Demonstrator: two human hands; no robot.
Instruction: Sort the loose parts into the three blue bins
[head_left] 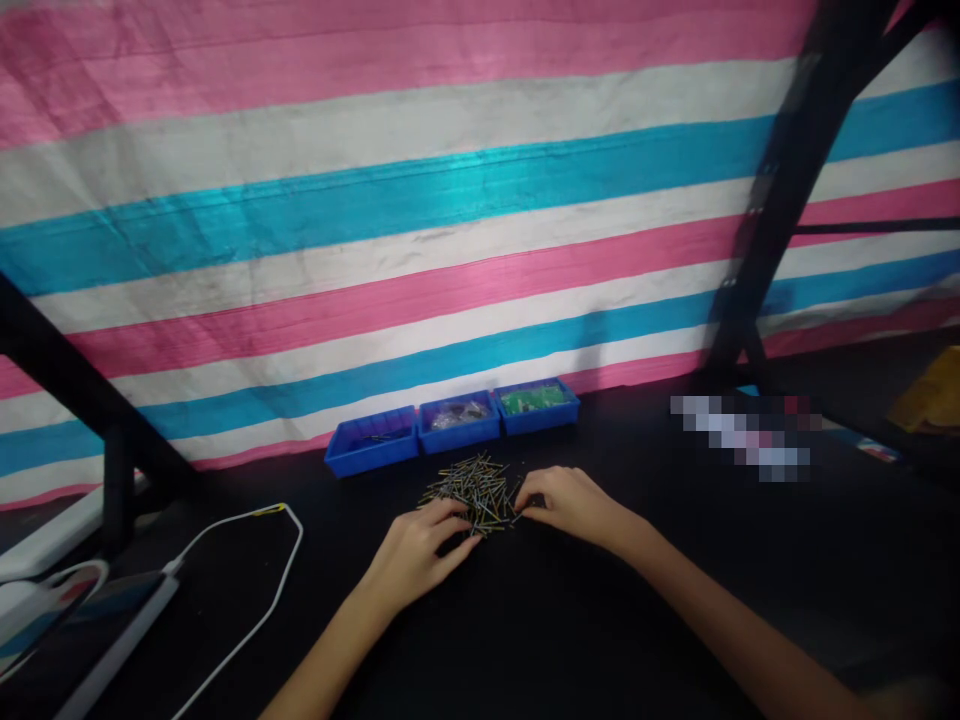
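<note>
A heap of thin, straight grey and yellowish pieces, like long nails or pins, lies loosely crossed on the black table. At the heap's near left edge, my left hand rests with its fingertips touching the pieces, thumb apart from the fingers. My right hand is at the heap's right edge, thumb and forefinger pinched close together. Whatever is between those fingertips is too small to make out. A few loose bits lie beside them.
Behind the heap stand three blue trays: one with a few dark thin pieces, one with clear plastic bags, one with green items. A white cable runs from a tablet-like device at left. Black frame posts flank a striped sheet.
</note>
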